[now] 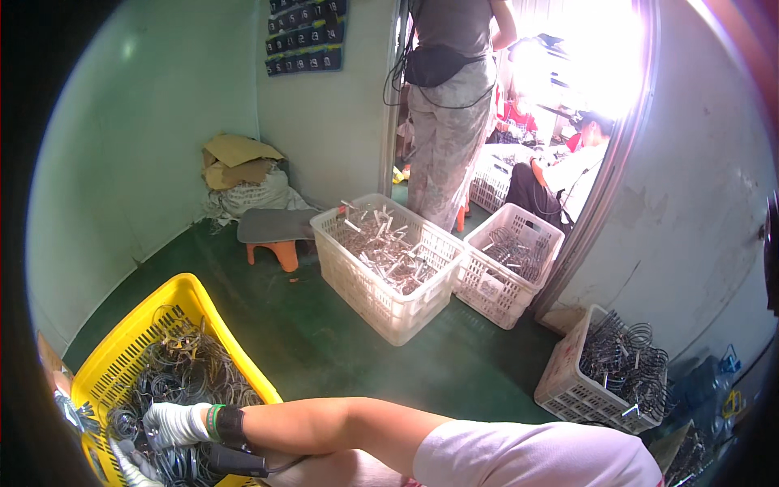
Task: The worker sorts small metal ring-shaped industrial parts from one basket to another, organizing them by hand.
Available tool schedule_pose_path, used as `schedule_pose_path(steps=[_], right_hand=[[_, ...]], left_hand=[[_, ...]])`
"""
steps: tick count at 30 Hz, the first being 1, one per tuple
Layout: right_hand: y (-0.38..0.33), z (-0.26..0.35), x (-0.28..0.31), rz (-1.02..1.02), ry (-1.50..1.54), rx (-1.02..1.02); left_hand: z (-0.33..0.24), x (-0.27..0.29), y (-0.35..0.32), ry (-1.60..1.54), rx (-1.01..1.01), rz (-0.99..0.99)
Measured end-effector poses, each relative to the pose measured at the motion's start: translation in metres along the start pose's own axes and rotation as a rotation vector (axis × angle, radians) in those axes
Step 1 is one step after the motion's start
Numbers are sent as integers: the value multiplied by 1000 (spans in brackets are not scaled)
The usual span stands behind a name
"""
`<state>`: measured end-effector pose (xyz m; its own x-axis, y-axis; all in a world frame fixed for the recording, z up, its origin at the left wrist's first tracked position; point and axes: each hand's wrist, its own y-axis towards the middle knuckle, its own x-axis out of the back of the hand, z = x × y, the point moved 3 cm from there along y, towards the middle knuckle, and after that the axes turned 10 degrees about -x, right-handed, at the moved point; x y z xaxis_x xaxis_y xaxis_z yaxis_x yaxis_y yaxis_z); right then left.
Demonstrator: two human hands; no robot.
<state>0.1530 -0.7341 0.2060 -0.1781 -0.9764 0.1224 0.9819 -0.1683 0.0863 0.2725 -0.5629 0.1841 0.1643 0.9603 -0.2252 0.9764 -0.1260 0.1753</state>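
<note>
My right hand (177, 425), in a white knit glove, reaches across into a yellow plastic basket (188, 290) at the lower left. Its fingers curl down at a tangle of grey wire loops (188, 365); what they hold, if anything, is hidden. Just below it, my left hand (136, 466), gloved in white too, lies low among the same loops near the picture's lower edge. Its fingers are only partly seen. A black strap (232, 425) wraps the right wrist, and a black box with a cable (238, 461) sits by the left wrist.
White crates of metal parts (381, 312) and wire pieces (495, 292) stand ahead; another crate (560, 381) is at right by a blue water jug (698, 385). A low stool (276, 227) is at back left. One person (450, 105) stands in the doorway; others sit beyond.
</note>
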Motion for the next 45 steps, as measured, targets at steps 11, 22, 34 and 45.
schedule_pose_path(steps=[11,22,34,45], right_hand=[[-40,44,26,-488,-479,215],[-39,58,22,-640,-208,331],[-50,53,32,-389,-337,152],[-60,74,69,-64,214,313]], left_hand=[[22,1,-22,2687,-1198,860],[51,-14,-8,1093,-874,794],[76,4,18,-366,244,414],[4,-28,-59,60,295,219]])
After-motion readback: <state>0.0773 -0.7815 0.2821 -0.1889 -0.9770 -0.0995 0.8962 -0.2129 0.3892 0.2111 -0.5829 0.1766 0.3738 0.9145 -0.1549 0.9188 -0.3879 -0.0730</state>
